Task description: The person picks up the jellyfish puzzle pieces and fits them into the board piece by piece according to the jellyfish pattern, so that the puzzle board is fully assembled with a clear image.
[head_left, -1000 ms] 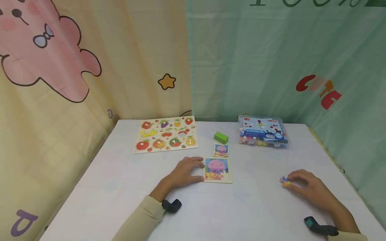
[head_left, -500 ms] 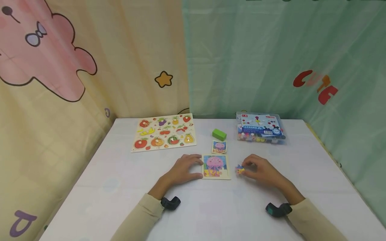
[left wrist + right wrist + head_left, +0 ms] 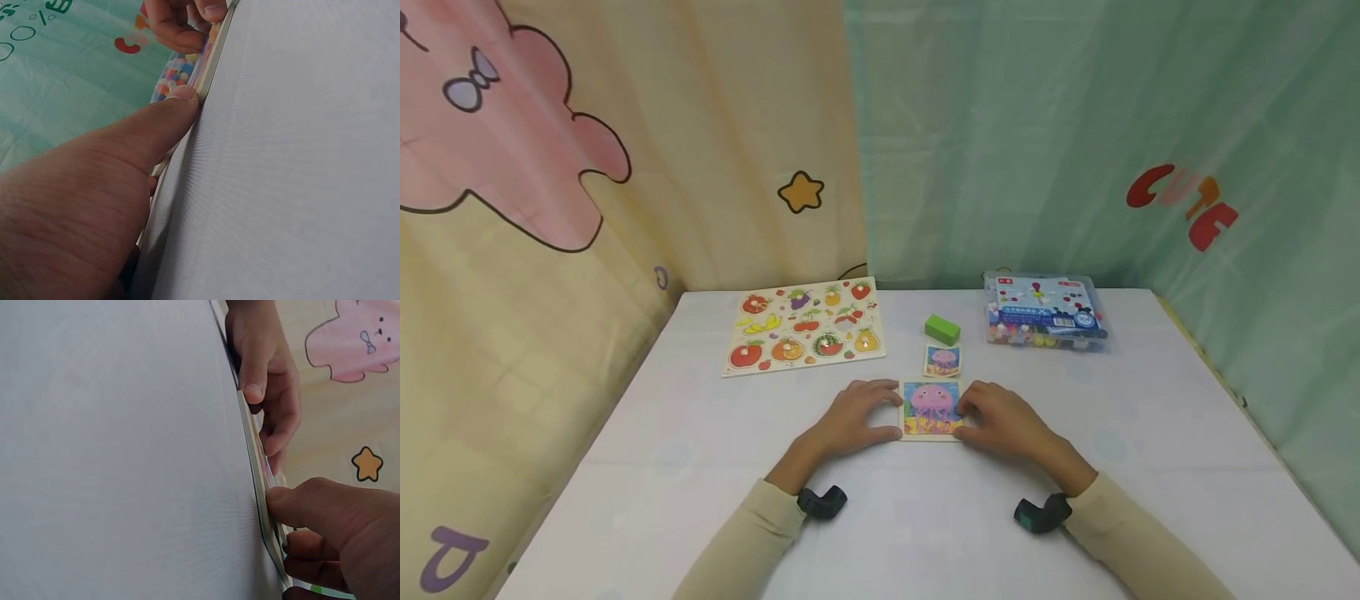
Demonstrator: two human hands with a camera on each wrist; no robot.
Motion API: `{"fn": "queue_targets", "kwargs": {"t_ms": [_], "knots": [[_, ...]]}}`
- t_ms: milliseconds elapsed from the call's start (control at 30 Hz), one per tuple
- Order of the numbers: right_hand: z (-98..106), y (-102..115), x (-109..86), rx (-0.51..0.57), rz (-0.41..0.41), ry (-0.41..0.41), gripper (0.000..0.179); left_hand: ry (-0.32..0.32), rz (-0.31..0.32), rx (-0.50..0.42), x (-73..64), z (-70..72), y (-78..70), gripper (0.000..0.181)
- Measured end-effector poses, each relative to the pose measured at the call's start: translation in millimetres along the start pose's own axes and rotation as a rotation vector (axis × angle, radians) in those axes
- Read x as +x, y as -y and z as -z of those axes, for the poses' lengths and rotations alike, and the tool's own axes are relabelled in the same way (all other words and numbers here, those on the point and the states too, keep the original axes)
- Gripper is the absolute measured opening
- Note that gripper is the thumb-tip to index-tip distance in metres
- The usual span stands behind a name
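Observation:
A small square jigsaw puzzle (image 3: 931,408) with a pink jellyfish lies flat in its pale tray frame (image 3: 917,438) at the table's middle. My left hand (image 3: 855,419) steadies the frame's left edge, thumb at the near corner and bent fingers farther up. Over the right side of the picture, my right hand (image 3: 1003,421) has its thumb and fingers on the puzzle piece at the lower right, which they partly hide. In the right wrist view, the right thumb (image 3: 290,505) is right at the frame's edge. A small jellyfish picture card (image 3: 942,361) lies just behind the puzzle.
A green block (image 3: 942,329) sits behind the card. At the back left lies a fruit puzzle board (image 3: 805,327). A clear plastic box (image 3: 1045,312) of colored beads stands at the back right, near the curtain (image 3: 1000,150).
My right hand has carried the puzzle piece leftward from the right of the table to the lower right of the jellyfish picture. The left hand keeps its place at the frame.

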State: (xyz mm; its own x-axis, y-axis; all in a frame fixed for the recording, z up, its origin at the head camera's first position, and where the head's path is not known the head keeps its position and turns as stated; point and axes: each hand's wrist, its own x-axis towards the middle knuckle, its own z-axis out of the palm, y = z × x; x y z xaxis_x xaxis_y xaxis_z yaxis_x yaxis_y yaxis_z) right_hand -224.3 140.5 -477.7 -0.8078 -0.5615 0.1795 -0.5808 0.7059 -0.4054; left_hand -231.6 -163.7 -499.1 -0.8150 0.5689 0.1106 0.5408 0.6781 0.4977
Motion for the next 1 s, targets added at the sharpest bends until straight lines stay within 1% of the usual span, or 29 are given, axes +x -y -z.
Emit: {"fn": "queue_targets", "kwargs": {"t_ms": [133,333,433,533,667,833,900,1000], "knots": [[-0.3,3.2,0.4,-0.025,-0.01,0.029,0.026,-0.01,-0.002,0.001,-1.4,-1.2,2.0,0.047],[-0.4,8.0,1.0,-0.02,-0.041,0.051,0.034,-0.011,-0.005,-0.004,-3.4,0.5,0.8,0.046],[-0.7,9.1,0.7,-0.013,-0.025,0.046,0.034,-0.012,-0.008,-0.005,-4.7,2.0,0.1,0.046],[-1.6,9.5,-0.5,-0.006,0.004,0.043,0.029,-0.014,-0.007,-0.006,-6.6,1.4,0.8,0.046],[-2.9,9.5,-2.9,-0.008,0.035,0.032,0.025,-0.006,0.007,-0.003,-8.6,-0.4,0.9,0.047],[-7.2,6.2,-4.8,0.019,0.045,0.005,0.025,-0.004,0.015,0.002,-8.6,-2.3,2.1,0.047],[-8.7,3.9,-5.5,0.038,0.024,0.009,0.03,0.002,0.015,-0.011,-8.2,-2.5,2.1,0.046],[-8.9,-0.3,-6.6,0.106,-0.034,0.024,0.047,0.031,0.021,-0.029,-7.7,-1.0,1.3,0.047]]}}
